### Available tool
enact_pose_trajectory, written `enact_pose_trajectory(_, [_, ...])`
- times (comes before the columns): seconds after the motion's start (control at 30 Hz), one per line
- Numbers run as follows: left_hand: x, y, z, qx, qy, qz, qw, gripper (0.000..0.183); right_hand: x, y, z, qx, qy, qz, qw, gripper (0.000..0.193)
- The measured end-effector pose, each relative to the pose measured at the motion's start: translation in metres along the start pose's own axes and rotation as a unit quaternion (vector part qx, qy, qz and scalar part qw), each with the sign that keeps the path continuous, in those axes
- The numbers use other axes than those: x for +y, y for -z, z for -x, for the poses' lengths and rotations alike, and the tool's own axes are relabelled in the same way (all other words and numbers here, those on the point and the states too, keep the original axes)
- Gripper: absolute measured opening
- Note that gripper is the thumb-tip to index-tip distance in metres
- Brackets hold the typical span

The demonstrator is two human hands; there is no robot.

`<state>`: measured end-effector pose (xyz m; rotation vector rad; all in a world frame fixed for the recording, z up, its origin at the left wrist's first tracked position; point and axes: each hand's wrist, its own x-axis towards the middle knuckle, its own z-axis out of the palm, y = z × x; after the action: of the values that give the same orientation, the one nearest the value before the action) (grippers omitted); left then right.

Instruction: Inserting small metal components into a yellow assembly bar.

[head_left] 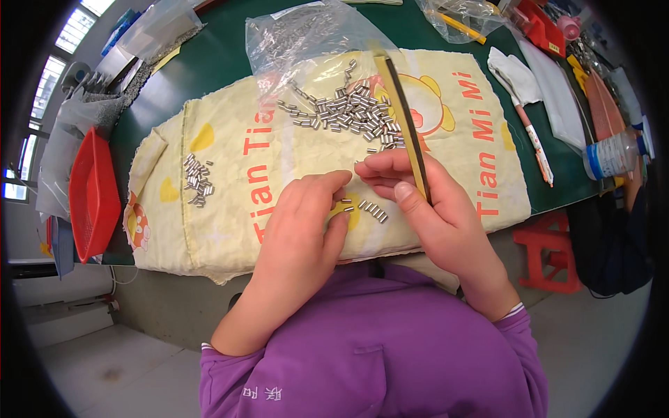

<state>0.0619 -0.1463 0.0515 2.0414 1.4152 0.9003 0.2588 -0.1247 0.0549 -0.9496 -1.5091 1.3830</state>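
My right hand [446, 202] holds a long, narrow gold-and-dark strip [404, 115], which stands up from between its thumb and fingers; its exact kind is unclear. Just left of it is my left hand [296, 216], its fingers bent and its thumb apart from the index finger, nothing visible in its grasp. Between the hands, a short slanted row of small silver metal cylinders [373, 210] lies on the cloth, a couple more beside my left thumb. Beyond my hands spreads a large heap of the same cylinders [345, 111]. A smaller pile [198, 181] lies at the left.
The pale yellow printed cloth [223, 237] covers the green table [157, 97]. A clear bag of metal pieces [306, 35] lies at the back. At left stands a red basket [95, 198]; at right are a pen [535, 146], a white cloth [514, 73] and a plastic bottle [613, 157].
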Motion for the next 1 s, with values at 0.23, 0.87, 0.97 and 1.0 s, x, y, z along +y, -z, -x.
enact_pose_trajectory(0.23, [-0.004, -0.015, -0.006, 0.048, -0.040, -0.038, 0.997, 0.036, 0.006, -0.003, -0.001, -0.026, -0.026, -0.155, 0.987, 0.034])
enact_pose_trajectory(0.87, [0.010, 0.005, 0.018, -0.013, 0.022, -0.022, 0.999, 0.032, 0.000, -0.005, -0.023, -0.124, -0.092, -0.162, 0.975, 0.034])
enact_pose_trajectory(0.97, [0.007, 0.011, 0.021, -0.032, 0.017, -0.012, 0.999, 0.040, -0.019, 0.002, -0.017, -0.062, -0.026, 0.000, 0.998, 0.032])
enact_pose_trajectory(1.0, [0.006, 0.013, 0.021, -0.033, 0.016, -0.011, 0.999, 0.040, -0.034, 0.009, -0.014, -0.040, -0.067, 0.093, 0.993, 0.031])
